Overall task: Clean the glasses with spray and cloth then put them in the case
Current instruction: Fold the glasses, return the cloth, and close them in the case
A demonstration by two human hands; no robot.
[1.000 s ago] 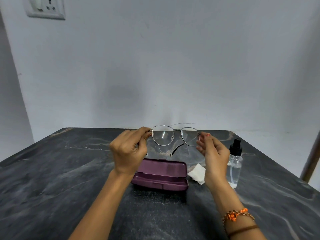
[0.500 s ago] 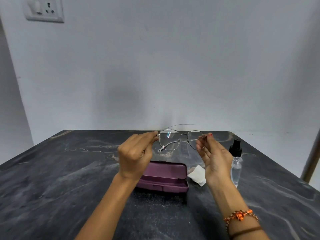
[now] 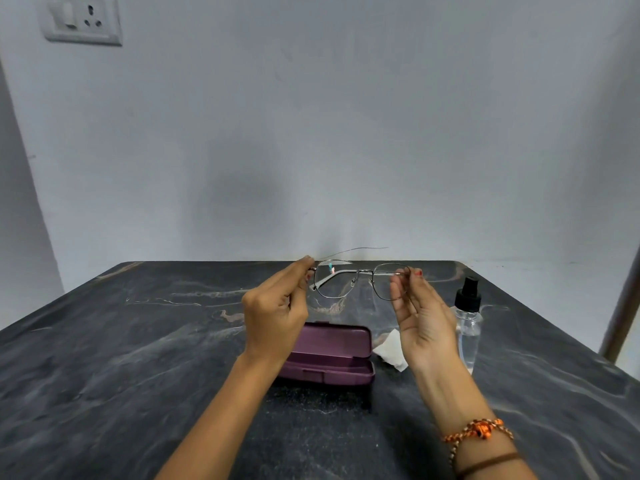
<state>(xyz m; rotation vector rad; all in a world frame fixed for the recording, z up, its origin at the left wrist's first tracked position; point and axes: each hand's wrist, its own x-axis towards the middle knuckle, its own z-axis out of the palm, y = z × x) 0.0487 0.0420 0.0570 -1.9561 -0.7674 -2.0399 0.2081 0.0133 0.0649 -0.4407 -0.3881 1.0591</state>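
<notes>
An open maroon glasses case (image 3: pixel 329 355) lies on the dark marble table (image 3: pixel 138 358), with a white cloth (image 3: pixel 389 349) and a clear spray bottle (image 3: pixel 468 323) to its right. Above them, the left hand (image 3: pixel 273 317) and right hand (image 3: pixel 424 317) pinch thin wire-rimmed glasses (image 3: pixel 360 280) at each hinge. Since a moment ago, the glasses sit slightly higher and more level.

A plain room, perhaps a home; dark marble table (image 3: pixel 138 341); bare wall with switch socket (image 3: pixel 83 20).
</notes>
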